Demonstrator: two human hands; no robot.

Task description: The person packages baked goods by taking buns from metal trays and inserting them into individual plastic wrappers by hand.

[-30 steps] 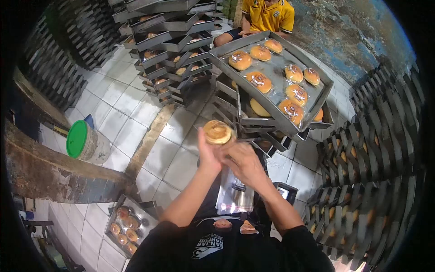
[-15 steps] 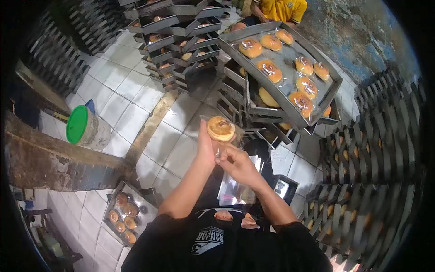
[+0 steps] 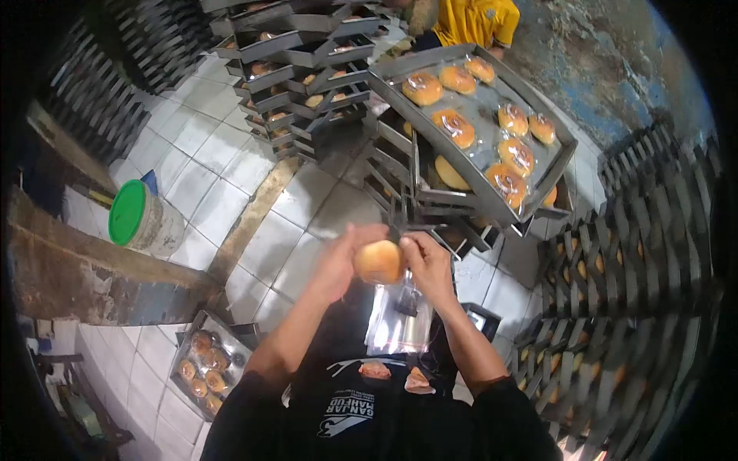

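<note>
A round golden bun [image 3: 379,263] is held up in front of my body between both hands, its smooth top towards me. My left hand [image 3: 338,265], smeared by motion, curls around the bun's left and far side. On the right, my right hand [image 3: 428,269] has its fingers pinched together at the bun's upper right edge, where the clear plastic wrap is too blurred to make out fully. Below the bun, a stack of clear plastic bags [image 3: 396,326] lies on my lap.
A metal tray [image 3: 565,165] of wrapped buns tops a stack ahead right. More tray stacks [image 3: 277,81] rise ahead and at the right side [image 3: 607,269]. A smaller bun tray [image 3: 184,349], a green-lidded bucket [image 3: 165,223] and a wall ledge [image 3: 131,284] are left. A person in yellow [image 3: 477,23] sits beyond.
The bun has turned over, from its flat side to its smooth top, and sits slightly lower. My right hand has moved from below the bun to its upper right edge.
</note>
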